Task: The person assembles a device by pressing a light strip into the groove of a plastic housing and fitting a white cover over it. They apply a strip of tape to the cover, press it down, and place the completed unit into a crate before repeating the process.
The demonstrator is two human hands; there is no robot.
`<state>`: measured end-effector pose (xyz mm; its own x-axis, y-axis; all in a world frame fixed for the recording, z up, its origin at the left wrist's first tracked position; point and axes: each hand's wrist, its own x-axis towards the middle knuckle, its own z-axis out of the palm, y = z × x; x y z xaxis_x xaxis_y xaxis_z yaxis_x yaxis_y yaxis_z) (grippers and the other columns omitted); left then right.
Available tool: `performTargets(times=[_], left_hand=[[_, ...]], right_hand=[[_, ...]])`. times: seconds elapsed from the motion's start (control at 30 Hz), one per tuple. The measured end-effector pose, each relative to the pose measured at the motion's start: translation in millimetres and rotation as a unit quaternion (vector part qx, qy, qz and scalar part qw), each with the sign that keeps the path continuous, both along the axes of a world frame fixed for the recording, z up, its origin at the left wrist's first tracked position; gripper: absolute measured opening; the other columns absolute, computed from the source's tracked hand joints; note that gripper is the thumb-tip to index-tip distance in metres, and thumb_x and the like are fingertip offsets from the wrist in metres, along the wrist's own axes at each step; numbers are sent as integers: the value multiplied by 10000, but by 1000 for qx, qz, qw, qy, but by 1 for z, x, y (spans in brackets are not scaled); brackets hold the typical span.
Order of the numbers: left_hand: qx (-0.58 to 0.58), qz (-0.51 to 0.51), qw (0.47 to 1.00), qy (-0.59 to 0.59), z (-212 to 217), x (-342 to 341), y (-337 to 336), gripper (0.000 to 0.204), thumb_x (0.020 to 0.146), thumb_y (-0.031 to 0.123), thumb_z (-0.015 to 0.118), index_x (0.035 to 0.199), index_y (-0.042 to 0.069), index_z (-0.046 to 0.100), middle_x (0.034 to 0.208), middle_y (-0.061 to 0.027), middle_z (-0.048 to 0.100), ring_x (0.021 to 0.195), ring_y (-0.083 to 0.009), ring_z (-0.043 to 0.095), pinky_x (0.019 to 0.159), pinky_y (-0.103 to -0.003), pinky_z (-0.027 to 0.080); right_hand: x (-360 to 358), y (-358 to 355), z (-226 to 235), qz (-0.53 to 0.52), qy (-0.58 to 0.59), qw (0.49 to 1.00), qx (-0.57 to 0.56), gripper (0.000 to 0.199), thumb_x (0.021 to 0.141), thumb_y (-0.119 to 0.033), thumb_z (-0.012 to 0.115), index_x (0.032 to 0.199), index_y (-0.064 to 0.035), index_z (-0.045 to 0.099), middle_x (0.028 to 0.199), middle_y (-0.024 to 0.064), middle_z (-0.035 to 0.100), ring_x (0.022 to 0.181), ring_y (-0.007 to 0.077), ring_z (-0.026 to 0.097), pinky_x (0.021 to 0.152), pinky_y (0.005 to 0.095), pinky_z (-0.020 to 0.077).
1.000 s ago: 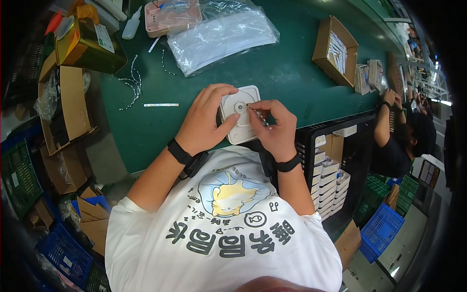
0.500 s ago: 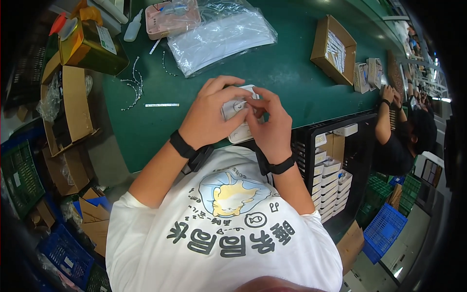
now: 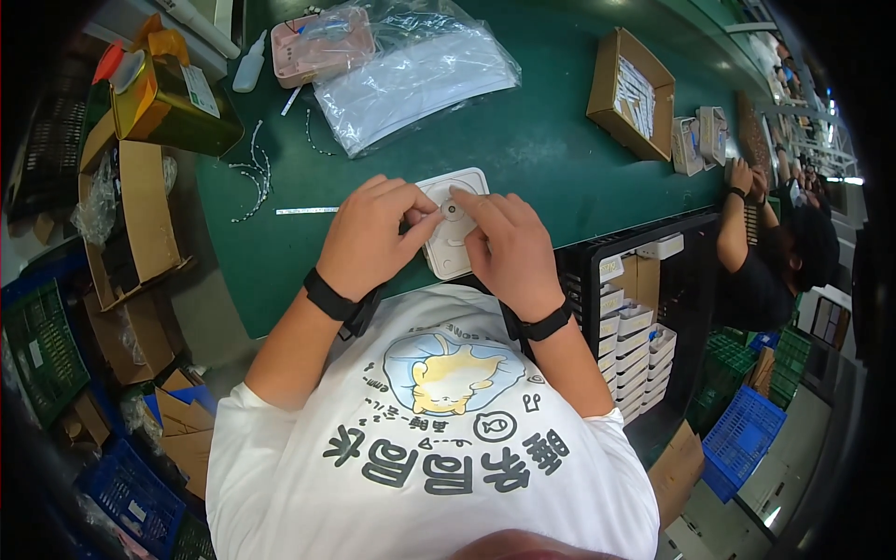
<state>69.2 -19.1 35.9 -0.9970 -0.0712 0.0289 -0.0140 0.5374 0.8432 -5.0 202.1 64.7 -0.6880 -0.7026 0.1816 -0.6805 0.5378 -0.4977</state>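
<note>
A white rectangular plastic casing (image 3: 453,265) with rounded corners lies on the green table, close to my shirt. A small round disc (image 3: 452,209) with a dark centre shows in its upper half. From the left, my left hand (image 3: 370,235) reaches the disc's edge with thumb and forefinger pinched; anything between them is too small to make out. My right hand (image 3: 515,245) rests over the casing's right side. Its forefinger stretches to just above the disc, and its thumb stands apart from it, lower down. I see nothing held in the right hand.
Beyond my hands lie a clear bag of white sheets (image 3: 411,93) and a pink tray (image 3: 322,47). A cardboard box (image 3: 605,98) of white strips stands far right. A black crate (image 3: 590,280) holds stacked white casings. Left are a metal can (image 3: 177,103) and a white strip (image 3: 308,211).
My hands have drawn apart and uncovered the disc and more of the casing. The right forefinger has straightened onto the casing, while the left hand has shifted slightly left and nearer me.
</note>
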Motion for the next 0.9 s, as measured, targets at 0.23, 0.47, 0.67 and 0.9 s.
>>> performTargets(times=[0.23, 0.47, 0.67, 0.9], left_hand=[[49, -9, 999, 7, -4, 16, 1, 160, 926, 131, 932, 1039, 53, 850, 1172, -85, 772, 1096, -281, 698, 929, -424, 572], [-68, -55, 984, 156, -13, 26, 9, 621, 817, 278, 1004, 1359, 90, 764, 1472, -103, 739, 1453, -383, 641, 1143, -532, 519], [-132, -35, 985, 103, -23, 33, 23, 1003, 752, 349, 1043, 1596, 46, 594, 1638, -255, 635, 1511, -450, 600, 1213, -597, 471], [-69, -95, 989, 89, -31, 37, 11, 1055, 862, 381, 1011, 1696, 21, 475, 1740, -315, 529, 1590, -488, 548, 1330, -568, 404]], right_hand=[[-4, -2, -6, 33, 30, 999, -29, 464, 867, 77, 735, 1283, -103, 834, 1086, 62, 770, 970, 322, 714, 864, 434, 592], [-10, -6, 6, 37, -10, 999, -21, 281, 851, -11, 804, 1121, -85, 815, 1100, 98, 762, 990, 361, 705, 872, 470, 575], [0, -16, -9, -33, -58, 997, -23, 260, 804, -263, 917, 812, -97, 717, 967, 123, 659, 1027, 384, 659, 894, 489, 525], [6, -26, -3, -67, -179, 981, 48, 188, 867, -312, 833, 804, -135, 838, 1035, 145, 691, 1099, 368, 667, 944, 497, 467]])
